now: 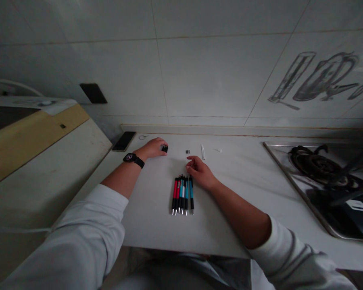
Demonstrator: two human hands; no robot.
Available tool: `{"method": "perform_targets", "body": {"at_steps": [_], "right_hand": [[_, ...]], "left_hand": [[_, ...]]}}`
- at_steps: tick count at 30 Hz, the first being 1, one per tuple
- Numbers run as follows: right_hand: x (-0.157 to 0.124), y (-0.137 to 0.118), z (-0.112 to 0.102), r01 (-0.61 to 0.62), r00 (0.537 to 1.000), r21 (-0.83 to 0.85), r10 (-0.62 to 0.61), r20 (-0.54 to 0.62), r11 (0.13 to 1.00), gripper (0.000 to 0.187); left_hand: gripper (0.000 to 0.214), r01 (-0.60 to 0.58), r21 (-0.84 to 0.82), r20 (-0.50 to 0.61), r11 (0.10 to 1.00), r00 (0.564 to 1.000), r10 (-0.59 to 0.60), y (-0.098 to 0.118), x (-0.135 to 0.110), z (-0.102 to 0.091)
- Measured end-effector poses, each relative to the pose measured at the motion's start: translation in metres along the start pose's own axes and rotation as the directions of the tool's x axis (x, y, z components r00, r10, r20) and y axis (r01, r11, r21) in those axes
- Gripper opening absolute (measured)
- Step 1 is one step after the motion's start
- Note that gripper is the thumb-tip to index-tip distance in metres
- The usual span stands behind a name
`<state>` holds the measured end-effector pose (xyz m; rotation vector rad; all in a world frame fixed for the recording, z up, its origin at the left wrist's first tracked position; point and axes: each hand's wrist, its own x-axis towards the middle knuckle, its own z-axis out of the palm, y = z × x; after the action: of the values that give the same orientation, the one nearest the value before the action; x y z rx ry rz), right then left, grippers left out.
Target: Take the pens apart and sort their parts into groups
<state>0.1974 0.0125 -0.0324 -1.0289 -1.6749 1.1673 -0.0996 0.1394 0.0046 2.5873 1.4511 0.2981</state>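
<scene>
Left hand (153, 148): you hold a black block (165, 149)
Right hand (200, 171): yours is half-open, loosely curled, by the pens (182, 195)
Pens: side by side (reds leftmost)

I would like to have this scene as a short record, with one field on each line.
Left hand: the left hand has its fingers at a small black object; grip unclear
Right hand: the right hand, loosely curled, beside the pens' far ends
Pens: red, blue and white, side by side, silver tips toward the person
Wrist: black watch, left
Beyond right hand: thin white sticks
Far left: dark phone
Right: stove
</scene>
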Motion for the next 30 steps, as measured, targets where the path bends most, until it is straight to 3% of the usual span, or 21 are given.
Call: {"method": "perform_targets", "body": {"at_steps": [22,26,30], "right_hand": [[0.001,-0.001,0.000,-0.009,1.000,-0.001,0.009,0.016,1.000,0.043],[0.002,-0.001,-0.002,-0.006,1.000,0.003,0.006,0.016,1.000,0.042],[0.002,-0.010,-0.012,0.024,0.999,-0.152,-0.027,-0.021,0.988,0.032]], "left_hand": [[0.053,-0.001,-0.017,-0.024,1.000,1.000,0.000,0.003,-0.007,-0.006],[0.042,-0.024,-0.055,-0.195,0.998,0.981,0.013,0.028,-0.015,-0.024],[0.026,-0.043,-0.184,-0.397,0.982,0.917,-0.034,0.080,-0.029,-0.037]]}}
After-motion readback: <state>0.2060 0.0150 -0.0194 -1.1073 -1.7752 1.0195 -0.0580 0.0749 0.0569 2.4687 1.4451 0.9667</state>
